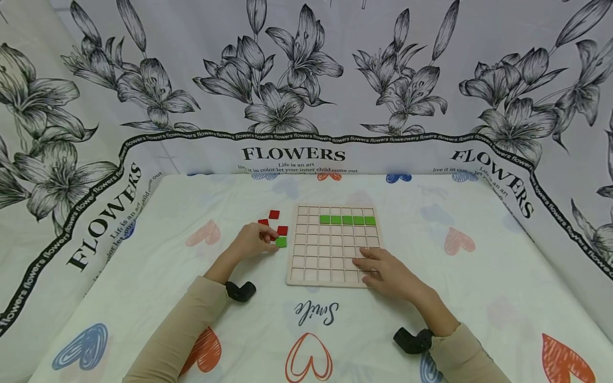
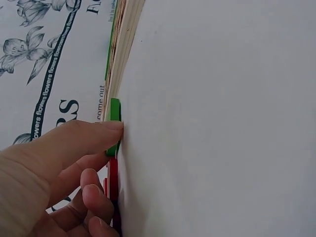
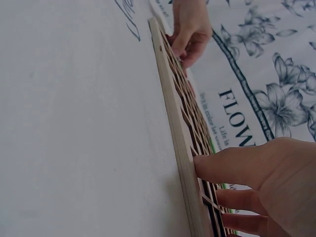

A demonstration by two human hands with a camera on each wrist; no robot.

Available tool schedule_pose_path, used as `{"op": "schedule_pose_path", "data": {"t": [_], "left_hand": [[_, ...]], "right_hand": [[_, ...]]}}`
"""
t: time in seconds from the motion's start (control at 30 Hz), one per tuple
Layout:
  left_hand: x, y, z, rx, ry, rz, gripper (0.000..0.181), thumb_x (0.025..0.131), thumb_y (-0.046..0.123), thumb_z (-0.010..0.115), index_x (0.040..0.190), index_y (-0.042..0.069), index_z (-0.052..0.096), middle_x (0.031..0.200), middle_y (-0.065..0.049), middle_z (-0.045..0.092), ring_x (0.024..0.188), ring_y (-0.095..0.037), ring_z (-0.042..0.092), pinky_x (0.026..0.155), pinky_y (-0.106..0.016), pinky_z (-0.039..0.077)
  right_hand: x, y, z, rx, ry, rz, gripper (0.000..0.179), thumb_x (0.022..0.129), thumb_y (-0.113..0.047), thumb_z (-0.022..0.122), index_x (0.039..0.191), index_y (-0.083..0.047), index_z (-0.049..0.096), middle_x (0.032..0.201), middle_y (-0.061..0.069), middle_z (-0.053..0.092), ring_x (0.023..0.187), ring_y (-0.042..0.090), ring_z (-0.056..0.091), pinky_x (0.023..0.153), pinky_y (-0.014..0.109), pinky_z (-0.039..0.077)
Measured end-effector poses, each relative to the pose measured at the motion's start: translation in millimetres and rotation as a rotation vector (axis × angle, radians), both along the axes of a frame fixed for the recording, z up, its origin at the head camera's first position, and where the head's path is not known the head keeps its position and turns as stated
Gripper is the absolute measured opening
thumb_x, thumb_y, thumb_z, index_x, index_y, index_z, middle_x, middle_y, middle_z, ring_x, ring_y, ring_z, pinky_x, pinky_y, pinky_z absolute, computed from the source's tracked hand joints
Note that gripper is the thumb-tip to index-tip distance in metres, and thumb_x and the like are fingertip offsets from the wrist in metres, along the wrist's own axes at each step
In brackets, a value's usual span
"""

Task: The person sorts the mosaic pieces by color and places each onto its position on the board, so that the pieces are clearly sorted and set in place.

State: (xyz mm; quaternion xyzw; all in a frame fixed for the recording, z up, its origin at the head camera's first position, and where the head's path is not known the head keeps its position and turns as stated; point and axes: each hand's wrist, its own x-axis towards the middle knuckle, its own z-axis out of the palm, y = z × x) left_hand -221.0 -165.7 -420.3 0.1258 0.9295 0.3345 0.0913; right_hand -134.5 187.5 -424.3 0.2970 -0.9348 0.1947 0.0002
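At the left of the wooden grid board (image 1: 308, 275), my left hand (image 1: 250, 240) pinches a green square tile (image 1: 281, 242) between thumb and forefinger. In the left wrist view the thumb lies on the edge of that green tile (image 2: 115, 103), its other fingers curled beside a red tile (image 2: 113, 177). Red square tiles (image 1: 282, 230) lie around the left fingertips, one partly hidden by the hand. My right hand (image 1: 390, 271) rests on the board's front right corner with its fingers spread. The right wrist view has its thumb against the board's edge (image 3: 182, 170).
Several green tiles (image 1: 347, 219) sit side by side in an upper row of the board. Another red tile (image 1: 274, 214) lies farther back on the heart-printed cloth (image 1: 383, 340). A flower-printed curtain (image 1: 306, 117) stands behind the table.
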Motion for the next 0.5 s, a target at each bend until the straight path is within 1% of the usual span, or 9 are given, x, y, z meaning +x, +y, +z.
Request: {"op": "schedule_pose_path", "data": {"t": [0.27, 0.37, 0.5], "left_hand": [[-4.3, 0.4, 1.7, 0.008, 0.054, -0.015, 0.02, 0.077, 0.009, 0.077, 0.095, 0.001, 0.072, 0.073, -0.005, 0.055, 0.072, -0.014, 0.048, 0.067, -0.023, 0.038], [-6.2, 2.0, 2.2, 0.012, 0.049, -0.011, 0.019, 0.078, 0.01, 0.077, 0.094, 0.002, 0.072, 0.074, -0.004, 0.054, 0.074, -0.015, 0.048, 0.067, -0.023, 0.038], [-8.1, 3.4, 2.2, 0.014, 0.06, -0.02, 0.019, 0.078, 0.01, 0.077, 0.094, 0.002, 0.072, 0.073, -0.004, 0.055, 0.074, -0.014, 0.049, 0.067, -0.022, 0.038]], "right_hand": [[-0.4, -0.1, 0.3, 0.006, 0.005, 0.002, 0.04, 0.086, -0.012, 0.068, 0.125, -0.008, 0.064, 0.137, 0.022, 0.055, 0.127, 0.042, 0.05, 0.101, 0.053, 0.045], [-0.7, 0.2, -0.1, 0.007, 0.003, 0.0, 0.04, 0.086, -0.012, 0.068, 0.125, -0.008, 0.064, 0.137, 0.022, 0.055, 0.127, 0.042, 0.05, 0.101, 0.053, 0.045], [-0.8, 0.4, -0.2, 0.007, 0.0, -0.001, 0.04, 0.086, -0.012, 0.068, 0.125, -0.008, 0.065, 0.138, 0.022, 0.055, 0.128, 0.042, 0.05, 0.101, 0.053, 0.045]]}}
